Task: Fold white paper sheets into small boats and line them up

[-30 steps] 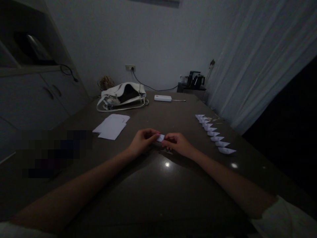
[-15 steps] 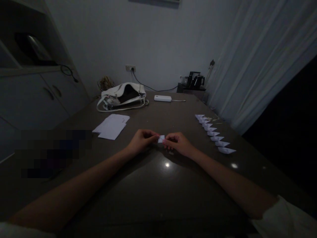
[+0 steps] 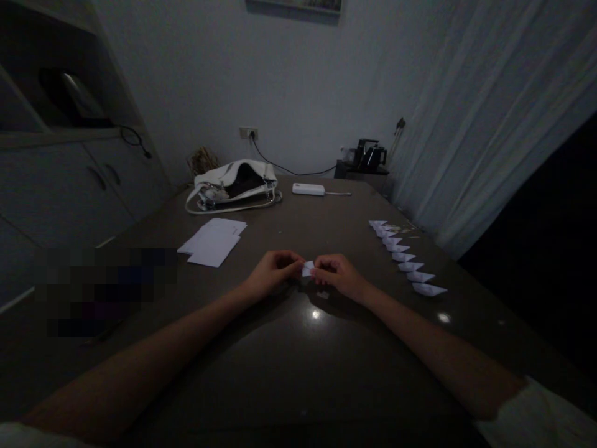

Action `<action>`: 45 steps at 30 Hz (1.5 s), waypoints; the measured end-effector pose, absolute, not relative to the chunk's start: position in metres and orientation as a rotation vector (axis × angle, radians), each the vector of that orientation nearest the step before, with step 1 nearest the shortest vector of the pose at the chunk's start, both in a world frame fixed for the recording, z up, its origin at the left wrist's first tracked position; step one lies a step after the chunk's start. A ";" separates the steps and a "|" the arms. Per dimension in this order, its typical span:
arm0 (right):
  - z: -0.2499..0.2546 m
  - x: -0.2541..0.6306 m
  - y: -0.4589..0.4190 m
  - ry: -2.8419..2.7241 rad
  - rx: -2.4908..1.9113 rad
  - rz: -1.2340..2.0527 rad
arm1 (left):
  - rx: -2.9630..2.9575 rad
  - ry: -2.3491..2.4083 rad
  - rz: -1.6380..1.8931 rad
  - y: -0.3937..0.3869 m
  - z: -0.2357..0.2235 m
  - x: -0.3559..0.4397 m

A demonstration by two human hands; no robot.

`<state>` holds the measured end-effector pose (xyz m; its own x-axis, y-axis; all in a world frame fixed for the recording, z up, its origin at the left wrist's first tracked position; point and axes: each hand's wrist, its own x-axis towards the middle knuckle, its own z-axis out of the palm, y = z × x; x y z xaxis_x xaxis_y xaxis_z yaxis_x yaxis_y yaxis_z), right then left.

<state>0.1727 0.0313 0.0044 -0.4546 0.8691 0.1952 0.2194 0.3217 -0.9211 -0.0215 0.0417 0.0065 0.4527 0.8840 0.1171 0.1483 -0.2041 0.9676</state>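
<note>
- A small folded paper piece (image 3: 307, 269) is pinched from both sides, by the left hand (image 3: 270, 274) and the right hand (image 3: 338, 275), just above the table (image 3: 298, 361).
- Beyond and left of the paper piece, loose white sheets (image 3: 212, 241) are laid.
- To its right, a row of folded paper boats (image 3: 405, 260) is lined up.

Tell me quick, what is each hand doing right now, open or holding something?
Left hand: closed, pinching the left side of the small folded paper.
Right hand: closed, pinching the right side of the same paper.
</note>
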 end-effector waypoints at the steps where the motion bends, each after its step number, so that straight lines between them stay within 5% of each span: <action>1: 0.004 0.173 0.032 -1.877 -0.962 1.146 | 1.706 0.905 0.861 0.041 0.006 -0.022; 22: 0.010 0.171 0.023 -1.978 -0.875 1.173 | 1.587 0.760 0.803 0.037 0.008 -0.020; 45: 0.005 0.170 0.025 -1.981 -0.962 1.119 | 2.110 0.877 0.764 0.028 0.010 -0.020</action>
